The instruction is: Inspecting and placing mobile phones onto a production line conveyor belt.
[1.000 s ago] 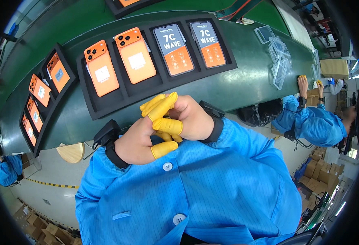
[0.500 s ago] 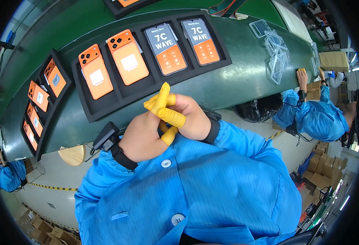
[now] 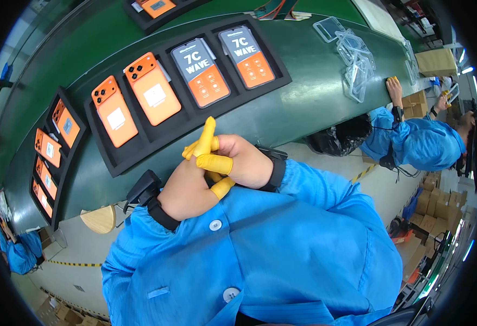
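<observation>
Fingers [image 3: 215,164] of left hand [image 3: 187,189], right hand [image 3: 245,160] interlaced, clasping each other; black tray [image 3: 151,142] shifted leftward in view.

Bright, diffuse indoor light; slim lamps [image 3: 475,86] glow white beyond the right end of the table [image 3: 298,103], whose green top carries a soft sheen. White labels [image 3: 155,95] nearly wash out, yellow finger cots [image 3: 206,138] look fairly sharp, fisheye distortion bows the table's far edge, and blackness rings the view
</observation>
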`<state>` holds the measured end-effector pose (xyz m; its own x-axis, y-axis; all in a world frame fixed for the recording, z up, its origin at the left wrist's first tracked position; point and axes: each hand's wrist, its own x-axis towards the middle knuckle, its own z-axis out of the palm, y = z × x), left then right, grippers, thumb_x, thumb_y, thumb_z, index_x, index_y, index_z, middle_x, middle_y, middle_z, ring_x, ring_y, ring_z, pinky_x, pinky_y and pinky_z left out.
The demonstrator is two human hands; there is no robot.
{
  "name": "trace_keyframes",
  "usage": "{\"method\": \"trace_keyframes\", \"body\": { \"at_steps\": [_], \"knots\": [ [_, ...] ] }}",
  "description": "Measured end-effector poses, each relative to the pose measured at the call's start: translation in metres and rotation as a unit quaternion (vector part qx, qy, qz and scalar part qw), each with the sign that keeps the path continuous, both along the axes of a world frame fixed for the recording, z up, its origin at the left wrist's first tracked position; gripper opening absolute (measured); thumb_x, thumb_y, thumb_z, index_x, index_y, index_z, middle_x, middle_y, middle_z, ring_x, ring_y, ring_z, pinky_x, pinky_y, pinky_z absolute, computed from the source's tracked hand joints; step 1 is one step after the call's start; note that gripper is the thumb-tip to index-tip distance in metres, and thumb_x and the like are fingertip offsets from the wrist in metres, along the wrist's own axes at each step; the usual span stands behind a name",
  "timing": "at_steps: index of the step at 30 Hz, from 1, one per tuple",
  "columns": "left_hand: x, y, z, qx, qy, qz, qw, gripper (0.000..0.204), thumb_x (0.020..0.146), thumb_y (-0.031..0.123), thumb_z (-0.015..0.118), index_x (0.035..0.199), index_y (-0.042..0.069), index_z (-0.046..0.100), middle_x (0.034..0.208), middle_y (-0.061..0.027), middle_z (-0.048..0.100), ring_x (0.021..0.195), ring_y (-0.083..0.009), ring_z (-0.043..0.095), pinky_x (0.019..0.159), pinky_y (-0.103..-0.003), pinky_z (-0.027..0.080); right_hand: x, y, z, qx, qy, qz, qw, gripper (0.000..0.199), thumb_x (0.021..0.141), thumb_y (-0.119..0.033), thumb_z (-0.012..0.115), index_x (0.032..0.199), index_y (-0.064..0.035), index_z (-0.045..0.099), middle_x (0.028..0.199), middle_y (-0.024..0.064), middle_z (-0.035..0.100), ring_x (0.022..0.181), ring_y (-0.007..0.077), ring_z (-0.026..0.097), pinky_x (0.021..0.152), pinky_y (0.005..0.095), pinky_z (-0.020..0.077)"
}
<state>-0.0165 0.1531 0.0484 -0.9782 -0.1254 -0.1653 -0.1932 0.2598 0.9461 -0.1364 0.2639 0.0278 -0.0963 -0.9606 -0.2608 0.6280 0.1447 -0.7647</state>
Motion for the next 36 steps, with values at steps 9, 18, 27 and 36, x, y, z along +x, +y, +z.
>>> {"method": "trace_keyframes", "body": {
  "at_steps": [9,18,27,36],
  "knots": [
    [0.017,-0.012,-0.006,0.322,0.076,0.117,0.936,0.100,0.086,-0.004,0.057,0.152,0.018,-0.014,0.102,-0.0147,0.063,0.088,-0.0210,0.065,0.083,-0.034,0.053,-0.109,0.063,-0.008,-0.014,0.673,-0.329,0.662,0.022,0.079,-0.010,0.073,0.100,-0.0056,0.067,0.097,0.0123,0.066,0.090,0.0283,0.064,0.081,0.0360,0.0507],
    [0.027,-0.023,-0.017,0.258,0.063,0.225,0.937,0.075,0.094,0.011,0.054,0.153,0.007,0.007,0.105,-0.0149,0.064,0.087,-0.0200,0.067,0.081,-0.031,0.055,-0.255,0.195,-0.049,0.458,0.729,-0.443,0.251,0.069,0.072,-0.043,0.078,0.123,-0.0025,0.058,0.120,0.0199,0.058,0.116,0.0374,0.052,0.098,0.0441,0.0427],
    [0.029,-0.031,-0.017,0.256,0.066,0.231,0.936,0.070,0.094,0.006,0.050,0.152,0.004,0.010,0.108,-0.0151,0.064,0.091,-0.0217,0.067,0.085,-0.033,0.054,-0.270,0.201,-0.066,0.444,0.682,-0.468,0.344,0.063,0.076,-0.041,0.076,0.119,0.0019,0.058,0.116,0.0258,0.057,0.113,0.0389,0.053,0.097,0.0438,0.0431],
    [0.031,-0.032,-0.020,0.247,0.059,0.238,0.937,0.066,0.092,0.004,0.047,0.151,0.004,0.017,0.107,-0.0127,0.066,0.091,-0.0196,0.068,0.082,-0.028,0.052,-0.227,0.190,-0.053,0.329,0.655,-0.539,0.415,0.054,0.078,-0.025,0.078,0.121,-0.0010,0.057,0.117,0.0182,0.051,0.106,0.0298,0.053,0.093,0.0390,0.0435]
  ]
}}
